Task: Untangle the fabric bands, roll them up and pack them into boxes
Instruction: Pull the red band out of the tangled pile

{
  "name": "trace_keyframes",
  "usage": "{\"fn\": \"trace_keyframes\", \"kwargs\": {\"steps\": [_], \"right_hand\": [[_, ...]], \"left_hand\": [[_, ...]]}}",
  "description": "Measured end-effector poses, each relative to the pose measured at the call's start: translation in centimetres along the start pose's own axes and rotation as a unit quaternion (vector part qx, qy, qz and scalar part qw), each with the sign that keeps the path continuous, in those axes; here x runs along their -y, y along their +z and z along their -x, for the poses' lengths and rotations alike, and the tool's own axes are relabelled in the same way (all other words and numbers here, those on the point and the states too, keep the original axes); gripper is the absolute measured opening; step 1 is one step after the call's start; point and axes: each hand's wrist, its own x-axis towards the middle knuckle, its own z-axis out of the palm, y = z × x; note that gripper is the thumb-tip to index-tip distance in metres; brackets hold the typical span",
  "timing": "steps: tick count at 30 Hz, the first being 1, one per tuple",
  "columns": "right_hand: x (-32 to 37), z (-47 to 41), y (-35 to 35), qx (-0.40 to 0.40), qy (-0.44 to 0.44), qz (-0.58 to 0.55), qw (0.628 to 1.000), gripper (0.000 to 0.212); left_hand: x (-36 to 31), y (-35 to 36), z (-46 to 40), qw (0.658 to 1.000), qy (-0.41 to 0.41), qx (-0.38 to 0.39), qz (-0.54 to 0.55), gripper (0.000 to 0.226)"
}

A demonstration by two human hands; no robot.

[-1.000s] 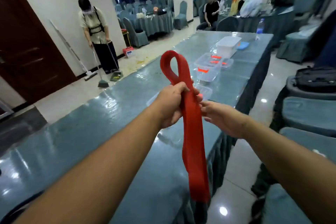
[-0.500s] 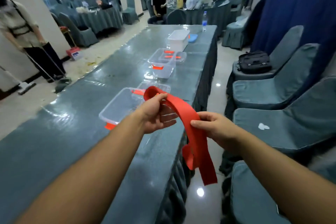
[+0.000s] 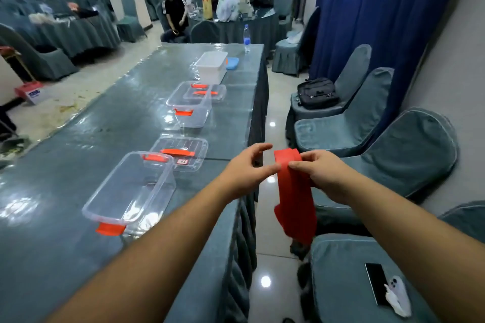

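- Red fabric band point(image 3: 294, 191): held off the surface edge at 3 o'clock, tail hanging free, likely to start rolling.
- Right hand point(image 3: 322, 176): fingers clamped on the band's folded top.
- Left hand point(image 3: 245, 170): fingers apart, holding nothing, fingertip touching the band.
- Open clear box point(image 3: 131, 189): on the surface at 9 o'clock, ready for packing.

Red band point(image 3: 294, 191), hanging off-table.

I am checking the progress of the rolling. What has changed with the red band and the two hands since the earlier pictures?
The left hand has let go of the red band and now only touches its edge with the fingertips. The right hand has taken over and pinches the folded top. The band has moved right, off the table edge, over the aisle. The clear boxes stay empty.
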Motion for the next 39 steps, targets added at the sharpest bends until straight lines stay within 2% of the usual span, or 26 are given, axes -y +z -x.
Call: {"fn": "trace_keyframes", "kwargs": {"steps": [3, 8, 14, 17, 21, 25, 27, 29, 32, 33, 35, 37, 39], "right_hand": [[0.1, -2.8, -2.2, -0.011, 0.0, -0.02, 1.0, 0.016], [0.5, -7.7, -6.4, 0.015, 0.014, -0.08, 0.997, 0.021], [2.0, -14.7, -12.3, 0.036, 0.016, -0.113, 0.993, 0.02], [3.0, -17.8, -14.9, 0.011, 0.007, -0.141, 0.99, 0.023], [3.2, -22.0, -17.5, -0.029, -0.002, -0.157, 0.987, 0.034], [3.2, -25.8, -19.0, -0.074, -0.046, -0.143, 0.986, 0.022], [3.3, -27.9, -19.8, -0.09, -0.067, -0.114, 0.987, 0.02], [3.0, -30.0, -20.6, -0.079, -0.057, -0.1, 0.99, 0.033], [1.7, -33.9, -21.6, 0.01, 0.002, -0.081, 0.997, 0.073], [1.4, -35.1, -21.6, 0.045, 0.021, -0.072, 0.996, 0.073], [1.5, -37.8, -21.3, 0.079, 0.04, -0.051, 0.995, 0.056], [2.2, -40.7, -21.0, 0.074, 0.039, -0.029, 0.996, 0.039], [3.1, -43.6, -20.8, 0.06, 0.036, -0.017, 0.997, 0.035]], "left_hand": [[-0.3, 1.2, -3.7, 0.995, 0.036, 0.058, -0.067, 0.089], [-1.3, 2.4, -11.0, 0.99, 0.075, 0.049, -0.111, 0.079], [-3.3, 4.2, -19.9, 0.997, 0.027, 0.071, -0.018, 0.074], [-4.2, 5.0, -23.7, 0.997, 0.003, 0.067, 0.046, 0.065], [-4.8, 6.2, -27.9, 0.993, -0.029, 0.052, 0.102, 0.069], [-5.3, 7.5, -32.1, 0.988, -0.051, 0.035, 0.139, 0.048], [-5.3, 7.6, -34.4, 0.982, -0.063, 0.034, 0.172, 0.047], [-4.7, 7.4, -36.6, 0.976, -0.082, 0.038, 0.198, 0.043], [-3.7, 6.7, -40.9, 0.97, -0.098, 0.043, 0.22, 0.027], [-3.5, 6.3, -42.4, 0.968, -0.101, 0.046, 0.226, 0.023], [-3.0, 5.3, -45.6, 0.965, -0.101, 0.051, 0.235, 0.021], [-2.6, 4.0, -49.0, 0.961, -0.103, 0.054, 0.251, 0.024], [-2.2, 2.3, -52.2, 0.958, -0.106, 0.06, 0.258, 0.026]]}}
